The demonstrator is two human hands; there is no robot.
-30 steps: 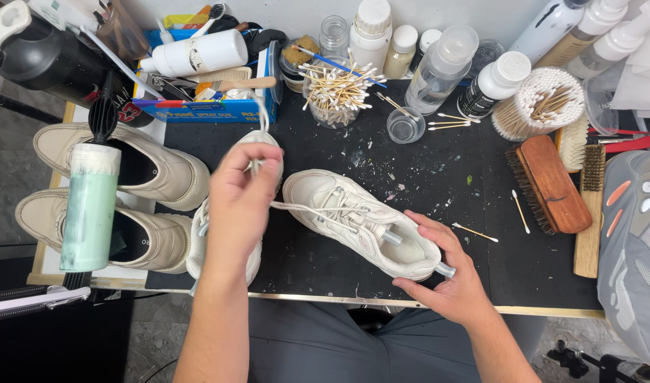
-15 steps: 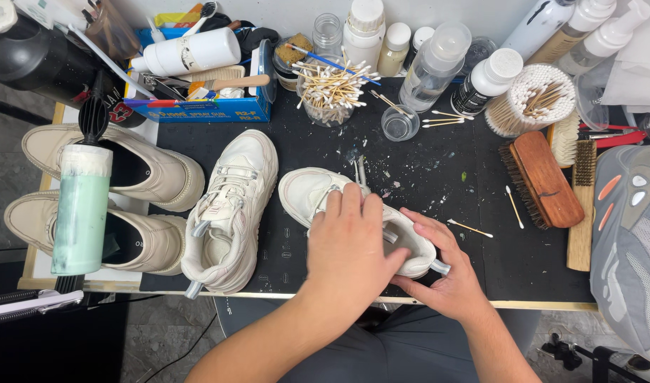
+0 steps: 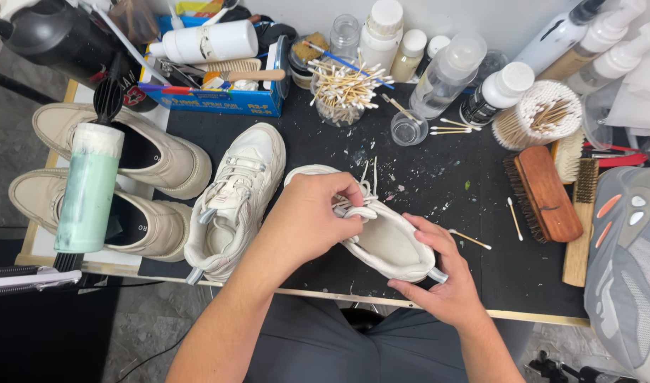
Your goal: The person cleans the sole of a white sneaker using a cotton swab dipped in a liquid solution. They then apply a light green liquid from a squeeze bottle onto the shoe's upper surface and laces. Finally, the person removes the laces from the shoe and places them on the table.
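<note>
A second white shoe [image 3: 233, 202] lies just left of the one in hand. The left hand [image 3: 312, 216] pinches the laces [image 3: 360, 202] over the shoe [image 3: 382, 237] on the black mat [image 3: 438, 177], seemingly to tuck them. The right hand [image 3: 442, 273] is closed around its heel, steadying it.

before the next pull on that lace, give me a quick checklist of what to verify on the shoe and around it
1. Shoe steadied: right hand cups the heel of the white sneaker. Ok.
2. Lace gripped: left hand pinches the lace at the eyelets. Ok.
3. Lace ends free: two loose ends lie on the black mat, not snagged. Ok.
4. Lace threaded evenly: fingers cover the eyelets. Cannot tell.
5. Room beside the shoe: the second white sneaker sits close by the left forearm. Not ok.
6. Stray cotton swab lies near the right hand. Not ok.
</note>
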